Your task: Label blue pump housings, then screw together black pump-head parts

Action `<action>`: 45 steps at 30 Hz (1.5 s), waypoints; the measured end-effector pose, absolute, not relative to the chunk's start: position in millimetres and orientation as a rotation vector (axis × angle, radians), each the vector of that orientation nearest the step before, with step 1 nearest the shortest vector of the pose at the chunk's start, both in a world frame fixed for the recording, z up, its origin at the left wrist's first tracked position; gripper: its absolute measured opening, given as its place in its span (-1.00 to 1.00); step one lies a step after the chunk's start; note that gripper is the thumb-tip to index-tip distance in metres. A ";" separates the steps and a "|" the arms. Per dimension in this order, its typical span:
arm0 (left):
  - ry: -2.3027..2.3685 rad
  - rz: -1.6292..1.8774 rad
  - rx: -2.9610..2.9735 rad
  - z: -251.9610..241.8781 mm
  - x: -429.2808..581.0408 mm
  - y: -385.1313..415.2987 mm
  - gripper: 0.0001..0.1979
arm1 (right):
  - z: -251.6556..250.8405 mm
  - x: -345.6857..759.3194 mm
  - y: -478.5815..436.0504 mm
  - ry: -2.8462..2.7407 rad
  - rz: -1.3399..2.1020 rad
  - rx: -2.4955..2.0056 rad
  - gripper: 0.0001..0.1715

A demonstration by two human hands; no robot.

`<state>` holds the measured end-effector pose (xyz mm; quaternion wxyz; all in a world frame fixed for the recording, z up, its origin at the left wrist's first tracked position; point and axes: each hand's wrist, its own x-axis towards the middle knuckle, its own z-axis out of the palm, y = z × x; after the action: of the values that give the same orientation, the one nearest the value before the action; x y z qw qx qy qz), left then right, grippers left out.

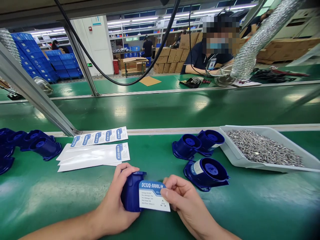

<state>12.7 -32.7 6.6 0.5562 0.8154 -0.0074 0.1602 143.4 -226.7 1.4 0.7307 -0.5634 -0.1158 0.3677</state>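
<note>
My left hand (113, 206) is wrapped round a dark blue plastic housing (131, 193) held low over the green bench. My right hand (185, 200) pinches the right edge of a white and blue label (153, 196) printed "DC52Q-5000L/H", which lies against the housing's side. Label sheets (100, 136) and peeled white backing strips (92, 156) lie just beyond my left hand. To the right stand three blue housings (206, 171), the nearest one bearing a label.
A grey tray (265, 163) full of small metal screws sits at the right. More blue housings (37, 145) cluster at the left edge. A green conveyor belt (175, 106) runs behind. A masked co-worker (210, 56) sits across it. A metal strut (37, 96) and black cable (120, 81) hang ahead.
</note>
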 end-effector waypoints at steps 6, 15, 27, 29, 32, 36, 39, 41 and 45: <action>-0.021 0.380 1.908 6.4 14.5 -31.8 -0.11 | -3.4 148.3 -228.5 -0.297 0.808 -1.225 -0.41; -0.013 0.381 1.934 6.1 14.1 -30.7 -0.14 | 0.7 141.0 -222.2 -0.401 0.796 -1.280 -0.42; -0.005 0.365 1.935 6.9 14.2 -30.8 -0.13 | 8.6 140.7 -221.6 -0.382 0.826 -1.294 -0.42; -0.006 0.368 1.934 6.8 14.8 -30.7 -0.14 | 8.4 140.7 -221.5 -0.383 0.822 -1.289 -0.42; -0.006 0.361 1.926 6.4 14.7 -30.8 -0.14 | 7.8 140.4 -221.7 -0.389 0.825 -1.281 -0.42; 0.003 0.356 1.913 5.3 13.7 -30.8 -0.15 | 6.5 140.5 -222.5 -0.395 0.831 -1.288 -0.43; 0.002 0.361 1.913 4.9 13.5 -30.9 -0.13 | 6.1 141.0 -222.9 -0.397 0.829 -1.298 -0.42; 0.003 0.363 1.915 5.0 13.4 -31.0 -0.13 | 6.3 141.4 -222.9 -0.400 0.827 -1.302 -0.42; -0.002 0.370 1.920 5.7 13.7 -31.0 -0.14 | 6.5 141.9 -222.5 -0.413 0.826 -1.304 -0.43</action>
<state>13.7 -31.0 5.7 0.5591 0.8141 -0.0007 0.1571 141.9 -222.5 6.5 0.6975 -0.5849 -0.1851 0.3702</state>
